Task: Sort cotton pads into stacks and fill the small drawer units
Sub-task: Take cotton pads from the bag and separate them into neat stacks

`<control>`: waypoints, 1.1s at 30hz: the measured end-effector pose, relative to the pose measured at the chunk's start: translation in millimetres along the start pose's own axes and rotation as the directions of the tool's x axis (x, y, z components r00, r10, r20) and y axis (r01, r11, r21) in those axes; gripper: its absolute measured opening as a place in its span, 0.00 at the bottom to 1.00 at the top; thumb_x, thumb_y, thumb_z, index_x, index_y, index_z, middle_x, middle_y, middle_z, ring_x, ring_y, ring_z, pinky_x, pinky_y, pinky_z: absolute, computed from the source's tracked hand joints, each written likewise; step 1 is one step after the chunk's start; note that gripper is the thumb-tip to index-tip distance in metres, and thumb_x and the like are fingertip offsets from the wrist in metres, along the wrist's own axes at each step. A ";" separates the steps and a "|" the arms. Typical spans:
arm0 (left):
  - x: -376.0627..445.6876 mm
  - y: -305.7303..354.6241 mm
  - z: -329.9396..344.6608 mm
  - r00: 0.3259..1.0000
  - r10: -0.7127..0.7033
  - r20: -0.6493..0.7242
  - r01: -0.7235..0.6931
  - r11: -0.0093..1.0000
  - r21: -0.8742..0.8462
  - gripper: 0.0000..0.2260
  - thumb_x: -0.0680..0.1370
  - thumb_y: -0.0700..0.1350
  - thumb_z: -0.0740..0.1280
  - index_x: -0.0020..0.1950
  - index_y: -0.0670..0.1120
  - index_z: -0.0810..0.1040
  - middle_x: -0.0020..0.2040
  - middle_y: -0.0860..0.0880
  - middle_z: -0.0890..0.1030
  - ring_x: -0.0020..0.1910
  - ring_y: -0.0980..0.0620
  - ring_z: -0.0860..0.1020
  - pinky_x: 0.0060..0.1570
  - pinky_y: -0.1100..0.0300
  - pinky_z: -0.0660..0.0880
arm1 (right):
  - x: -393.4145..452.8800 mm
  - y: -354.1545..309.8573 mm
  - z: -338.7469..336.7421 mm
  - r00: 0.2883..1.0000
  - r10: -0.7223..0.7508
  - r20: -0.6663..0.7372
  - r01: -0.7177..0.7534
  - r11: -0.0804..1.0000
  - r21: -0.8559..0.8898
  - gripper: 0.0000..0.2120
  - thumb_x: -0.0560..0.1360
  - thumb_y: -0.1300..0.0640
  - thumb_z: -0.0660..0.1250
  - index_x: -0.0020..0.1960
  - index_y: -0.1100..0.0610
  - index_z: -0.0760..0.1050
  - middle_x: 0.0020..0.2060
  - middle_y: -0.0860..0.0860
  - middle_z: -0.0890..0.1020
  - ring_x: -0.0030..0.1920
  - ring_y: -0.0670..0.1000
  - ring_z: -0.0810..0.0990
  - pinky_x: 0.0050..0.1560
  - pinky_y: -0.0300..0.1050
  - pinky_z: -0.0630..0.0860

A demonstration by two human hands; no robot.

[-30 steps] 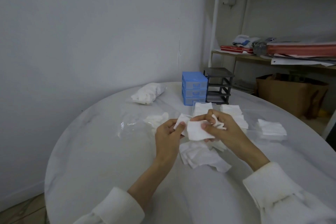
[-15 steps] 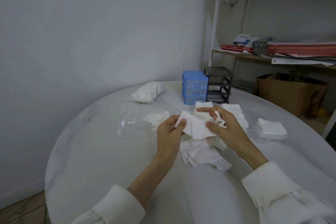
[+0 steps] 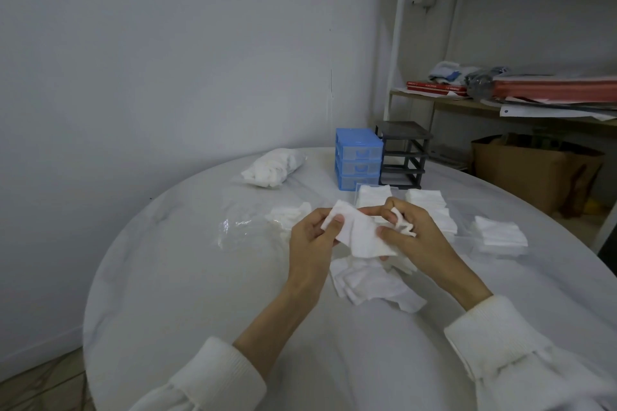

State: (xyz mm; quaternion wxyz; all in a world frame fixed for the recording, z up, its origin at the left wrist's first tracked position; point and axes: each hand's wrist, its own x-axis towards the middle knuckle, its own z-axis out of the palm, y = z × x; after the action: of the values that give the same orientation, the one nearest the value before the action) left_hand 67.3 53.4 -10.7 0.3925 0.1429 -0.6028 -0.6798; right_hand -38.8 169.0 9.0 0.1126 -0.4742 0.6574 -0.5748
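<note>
Spreading across most of the view: round white table, its near edge cut off by the frame bottom. Standing behind on the right: shelf unit, cropped at top and right, carrying red books with spine lettering too small to read, plus a red folder over loose papers. Sitting under the shelf: brown cardboard box, contents too dark to make out.

Standing at the table's far side: blue drawer unit, touching the dark grey drawer frame on its right; no label legible on either. Lying left of these: clear bag of cotton pads, closed end hard to see. Glinting near the centre-left: crumpled clear wrapper, barely distinguishable from the tabletop.

Resting behind the hands: stacks of cotton pads, partly hidden by the fingers; another stack lying apart on the right. Lying beneath the hands: loose heap of pads.

Holding above the heap: cotton pad, pinched at its left corner by the left hand, thumb clamped on top, and at its right edge by the right hand, thumb and fingers curled onto it. Dangling over the right fingers: a thin white strip, nature unclear.
</note>
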 end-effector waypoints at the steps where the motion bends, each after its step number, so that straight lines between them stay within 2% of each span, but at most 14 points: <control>1: 0.0 -0.2 -0.1 1.000 0.003 0.001 -0.003 1.000 0.001 0.06 0.78 0.36 0.64 0.45 0.42 0.79 0.41 0.47 0.81 0.43 0.53 0.79 0.45 0.63 0.77 | -0.2 -0.8 0.1 1.000 -0.013 -0.005 0.013 1.000 -0.003 0.13 0.73 0.75 0.61 0.37 0.62 0.62 0.49 0.42 0.82 0.44 0.41 0.81 0.30 0.45 0.78; 4: 0.6 -1.2 -0.4 1.000 -0.003 -0.019 0.003 1.000 0.011 0.06 0.77 0.36 0.64 0.45 0.43 0.80 0.41 0.49 0.81 0.43 0.54 0.80 0.45 0.63 0.78 | -1.1 -2.5 -0.4 0.997 -0.056 -0.049 0.056 0.998 -0.016 0.13 0.73 0.75 0.61 0.37 0.61 0.62 0.52 0.41 0.82 0.47 0.41 0.81 0.31 0.49 0.79; 9: 1.2 -1.0 -1.2 0.999 -0.015 -0.028 0.016 1.000 0.025 0.05 0.77 0.36 0.65 0.45 0.42 0.80 0.41 0.48 0.81 0.43 0.53 0.79 0.45 0.64 0.78 | -1.3 -2.8 -0.7 0.999 -0.037 -0.023 0.037 0.999 -0.026 0.15 0.73 0.75 0.61 0.37 0.59 0.61 0.50 0.46 0.83 0.47 0.42 0.81 0.29 0.46 0.78; 13: -0.4 1.7 -0.2 1.000 -0.006 -0.010 0.006 0.999 0.036 0.07 0.77 0.36 0.64 0.43 0.44 0.79 0.38 0.50 0.81 0.41 0.53 0.79 0.46 0.60 0.77 | -0.8 -0.3 -0.1 1.000 -0.006 -0.014 0.006 1.000 -0.027 0.14 0.73 0.74 0.62 0.37 0.60 0.61 0.51 0.47 0.82 0.46 0.44 0.81 0.27 0.45 0.78; 15: -0.7 1.9 0.0 1.000 -0.007 -0.007 0.007 0.999 0.048 0.07 0.77 0.36 0.64 0.43 0.44 0.79 0.38 0.49 0.80 0.41 0.52 0.78 0.46 0.57 0.76 | 0.0 -0.3 -0.1 1.000 0.008 -0.013 -0.008 1.000 -0.028 0.11 0.73 0.73 0.62 0.38 0.63 0.63 0.51 0.49 0.82 0.43 0.44 0.81 0.27 0.42 0.77; 18: -0.9 1.6 -0.1 1.000 -0.004 -0.012 0.005 0.999 0.048 0.06 0.77 0.36 0.65 0.42 0.43 0.79 0.38 0.46 0.79 0.40 0.50 0.77 0.44 0.56 0.74 | 0.4 -0.5 -0.3 0.999 0.038 -0.002 -0.038 0.999 -0.039 0.03 0.74 0.74 0.61 0.43 0.72 0.67 0.44 0.40 0.82 0.40 0.40 0.80 0.27 0.37 0.76; 20: -0.5 1.6 -0.7 1.000 -0.011 -0.019 0.012 0.999 0.048 0.05 0.77 0.37 0.66 0.41 0.42 0.78 0.38 0.44 0.78 0.40 0.48 0.76 0.43 0.56 0.73 | 0.7 -0.8 0.5 0.998 0.058 0.018 -0.056 0.997 -0.054 0.04 0.74 0.73 0.61 0.48 0.74 0.70 0.38 0.36 0.80 0.38 0.38 0.79 0.27 0.36 0.75; 22: 0.1 0.9 -1.3 0.999 -0.043 -0.019 0.044 0.998 0.045 0.04 0.77 0.38 0.66 0.43 0.38 0.78 0.40 0.42 0.78 0.41 0.47 0.75 0.43 0.55 0.72 | 0.2 -1.6 2.0 0.997 0.076 0.032 -0.074 0.996 -0.045 0.05 0.74 0.73 0.61 0.49 0.74 0.71 0.37 0.38 0.80 0.38 0.38 0.80 0.28 0.36 0.76; 25: 0.2 1.2 -1.4 0.997 -0.082 0.012 0.082 0.996 0.033 0.10 0.77 0.39 0.66 0.51 0.32 0.75 0.46 0.38 0.80 0.45 0.46 0.77 0.49 0.48 0.74 | 0.3 -3.4 4.2 0.992 0.116 0.047 -0.115 0.993 -0.015 0.05 0.74 0.73 0.62 0.49 0.73 0.70 0.42 0.45 0.79 0.38 0.40 0.81 0.28 0.38 0.77; 27: -0.9 2.4 -0.8 0.996 -0.088 0.033 0.087 0.996 0.032 0.11 0.78 0.40 0.65 0.52 0.31 0.74 0.51 0.35 0.80 0.46 0.45 0.77 0.53 0.44 0.75 | 0.3 -4.5 4.4 0.989 0.137 0.049 -0.137 0.991 -0.015 0.06 0.74 0.73 0.62 0.50 0.74 0.70 0.44 0.51 0.78 0.38 0.40 0.81 0.28 0.40 0.78; 29: -1.2 2.6 -0.1 0.996 -0.087 0.030 0.086 0.996 0.035 0.10 0.78 0.40 0.65 0.52 0.31 0.74 0.53 0.33 0.79 0.46 0.45 0.78 0.54 0.42 0.74 | 0.0 -5.2 3.4 0.989 0.136 0.055 -0.136 0.991 -0.015 0.02 0.74 0.73 0.62 0.46 0.71 0.69 0.45 0.56 0.78 0.37 0.40 0.81 0.27 0.39 0.77; 31: -0.6 1.4 -0.7 0.997 -0.072 0.013 0.072 0.996 0.044 0.08 0.77 0.39 0.65 0.50 0.34 0.75 0.51 0.34 0.80 0.46 0.45 0.78 0.53 0.44 0.76 | 1.2 -4.6 3.4 0.992 0.118 0.040 -0.118 0.993 -0.012 0.06 0.74 0.73 0.62 0.41 0.65 0.68 0.47 0.59 0.79 0.38 0.42 0.81 0.28 0.36 0.75; 33: 0.2 0.2 -1.7 0.998 -0.057 0.000 0.056 0.998 0.042 0.03 0.77 0.38 0.66 0.47 0.39 0.78 0.46 0.39 0.82 0.44 0.48 0.79 0.47 0.52 0.77 | 2.1 -4.1 3.3 0.995 0.100 0.020 -0.100 0.995 -0.015 0.05 0.74 0.73 0.62 0.42 0.66 0.67 0.47 0.59 0.80 0.39 0.45 0.81 0.29 0.34 0.75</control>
State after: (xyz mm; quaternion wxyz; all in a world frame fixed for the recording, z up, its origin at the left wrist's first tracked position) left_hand 68.4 52.0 -10.9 0.3696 0.1675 -0.6129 -0.6780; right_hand -35.6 165.8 12.3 0.1446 -0.4473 0.6831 -0.5590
